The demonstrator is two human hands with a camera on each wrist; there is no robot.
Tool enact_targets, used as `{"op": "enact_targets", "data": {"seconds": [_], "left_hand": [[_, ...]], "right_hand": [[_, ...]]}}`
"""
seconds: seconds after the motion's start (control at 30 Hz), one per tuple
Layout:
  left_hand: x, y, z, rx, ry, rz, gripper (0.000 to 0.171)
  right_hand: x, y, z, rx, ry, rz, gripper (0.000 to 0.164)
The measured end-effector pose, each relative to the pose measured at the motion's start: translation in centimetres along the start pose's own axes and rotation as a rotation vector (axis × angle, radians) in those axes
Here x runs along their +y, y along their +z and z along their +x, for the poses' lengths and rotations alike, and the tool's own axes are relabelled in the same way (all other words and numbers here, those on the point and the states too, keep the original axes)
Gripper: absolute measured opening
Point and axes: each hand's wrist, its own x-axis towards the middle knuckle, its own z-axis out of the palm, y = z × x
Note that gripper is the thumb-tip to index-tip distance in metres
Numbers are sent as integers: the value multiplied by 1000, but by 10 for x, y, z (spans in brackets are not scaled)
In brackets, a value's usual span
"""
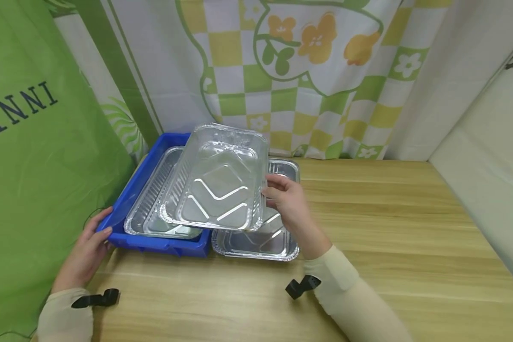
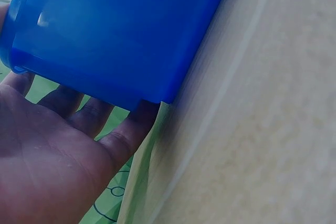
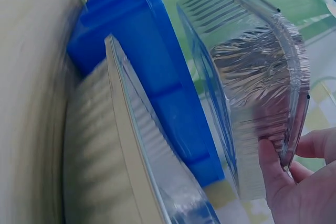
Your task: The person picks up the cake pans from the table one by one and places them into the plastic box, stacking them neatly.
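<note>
My right hand [image 1: 284, 197] pinches the right rim of a rectangular foil tray [image 1: 215, 178] and holds it raised and tilted above a blue plastic bin [image 1: 162, 244]. In the right wrist view, the thumb and fingers [image 3: 269, 163] sit on either side of the tray's rim. A second foil tray [image 1: 149, 199] lies inside the bin, partly covered by the raised one. On the table just right of the bin stands a third foil tray [image 1: 256, 249], its upper part overlapped by the held tray. My left hand [image 1: 85, 251] grips the bin's near left corner, thumb at the rim.
Wooden table [image 1: 389, 237] extends to the right and in front. A patterned curtain [image 1: 256, 71] hangs behind, a green cloth [image 1: 47, 156] borders the left side close to the bin, and a pale cloth wall [image 1: 487, 156] stands at the right.
</note>
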Motion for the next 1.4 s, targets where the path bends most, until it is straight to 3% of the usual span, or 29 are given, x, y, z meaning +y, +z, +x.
{"op": "enact_targets", "data": {"seconds": [0.23, 0.63, 0.77, 0.9, 1.03, 1.17, 1.4], "left_hand": [[0, -2, 0, 3, 20, 6, 52], [3, -2, 0, 6, 25, 34, 50], [3, -2, 1, -7, 56, -1, 48], [2, -2, 2, -17, 65, -15, 48], [3, 0, 3, -8, 45, 29, 48], [3, 0, 3, 4, 13, 67, 50], [1, -2, 1, 16, 1, 46, 51]], "right_hand": [[7, 31, 5, -2, -18, -30, 41], [10, 84, 12, -12, 32, -10, 43], [11, 98, 14, -21, 31, 4, 43], [14, 107, 16, -26, 34, 13, 43], [18, 111, 19, -26, 54, -7, 43], [22, 114, 23, -17, 61, -53, 44], [26, 121, 30, -49, 70, -139, 46]]}}
